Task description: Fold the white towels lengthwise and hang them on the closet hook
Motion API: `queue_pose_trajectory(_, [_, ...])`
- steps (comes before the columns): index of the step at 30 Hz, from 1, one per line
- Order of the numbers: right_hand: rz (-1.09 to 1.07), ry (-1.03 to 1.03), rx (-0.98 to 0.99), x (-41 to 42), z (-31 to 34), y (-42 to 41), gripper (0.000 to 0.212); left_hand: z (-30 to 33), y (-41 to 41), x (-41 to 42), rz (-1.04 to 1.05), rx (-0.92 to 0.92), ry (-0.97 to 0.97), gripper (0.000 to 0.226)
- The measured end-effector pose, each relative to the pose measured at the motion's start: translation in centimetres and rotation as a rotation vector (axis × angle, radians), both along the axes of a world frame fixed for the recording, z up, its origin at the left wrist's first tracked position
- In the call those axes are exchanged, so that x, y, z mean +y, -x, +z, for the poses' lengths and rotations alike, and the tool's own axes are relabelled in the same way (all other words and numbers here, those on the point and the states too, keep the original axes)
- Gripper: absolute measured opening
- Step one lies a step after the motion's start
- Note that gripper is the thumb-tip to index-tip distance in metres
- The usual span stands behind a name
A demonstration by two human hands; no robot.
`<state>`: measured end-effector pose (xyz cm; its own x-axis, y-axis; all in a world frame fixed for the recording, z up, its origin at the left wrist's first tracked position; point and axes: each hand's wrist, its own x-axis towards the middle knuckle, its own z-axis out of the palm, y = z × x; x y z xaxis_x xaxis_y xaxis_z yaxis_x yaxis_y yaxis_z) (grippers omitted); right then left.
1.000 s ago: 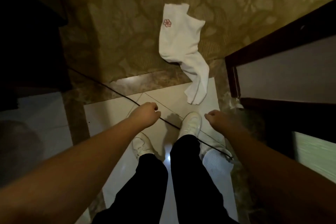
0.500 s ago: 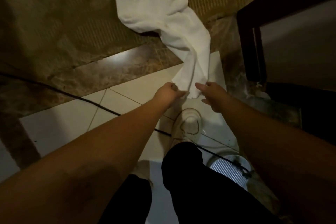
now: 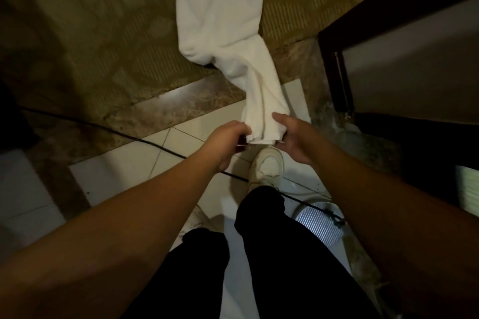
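A white towel (image 3: 225,33) with a red flower emblem lies crumpled on the floor, stretching from the patterned carpet down onto the pale tiles. Its near end is bunched just in front of my shoe. My left hand (image 3: 228,138) pinches the left corner of that near end. My right hand (image 3: 293,134) curls around the right side of the same end, thumb on top of the cloth. No closet hook is visible.
A black cable (image 3: 145,141) runs diagonally across the tiles and under my feet. A dark wooden frame (image 3: 337,80) with a pale panel stands at the right. My white shoe (image 3: 267,166) and black trousers are below. A ribbed white object (image 3: 318,223) lies by my right leg.
I have bent down and forward toward the towel. Both hands went from hanging free above the tiles to the towel's near end and took hold of it.
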<state>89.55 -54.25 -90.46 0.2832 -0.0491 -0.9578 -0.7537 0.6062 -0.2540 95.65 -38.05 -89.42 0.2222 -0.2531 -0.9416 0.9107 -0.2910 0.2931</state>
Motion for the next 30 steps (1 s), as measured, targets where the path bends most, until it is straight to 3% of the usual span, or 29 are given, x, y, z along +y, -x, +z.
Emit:
queue_pose_trajectory(3, [0.052,0.061,-0.048,1.2,5.5,-1.7,0.032,6.1,-1.1,1.3,0.089,-0.004,0.035,0.011])
queue_pose_trajectory(6, [0.107,0.128,-0.082,2.1,11.5,-3.5,0.012,12.1,-2.6,2.5,0.139,-0.036,0.041,0.023])
queue_pose_trajectory(12, [0.230,0.248,-0.287,3.3,25.0,-7.4,0.014,25.0,-6.5,4.9,0.153,-0.238,0.067,0.019])
queue_pose_trajectory(18, [0.359,0.397,-0.420,4.9,41.1,-12.0,0.031,40.0,-10.1,8.0,0.235,-0.441,0.012,0.010])
queue_pose_trajectory(21, [0.347,0.496,-0.480,5.8,48.9,-13.4,0.017,47.9,-11.0,10.3,0.337,-0.516,-0.060,0.016])
queue_pose_trajectory(26, [0.455,0.735,-0.590,8.1,61.5,-13.6,0.022,60.0,-9.6,14.5,0.222,-0.829,-0.175,0.016])
queue_pose_trajectory(30, [0.517,0.866,-0.764,11.2,70.6,-11.8,0.013,68.2,-6.6,16.6,0.290,-1.014,-0.197,0.013])
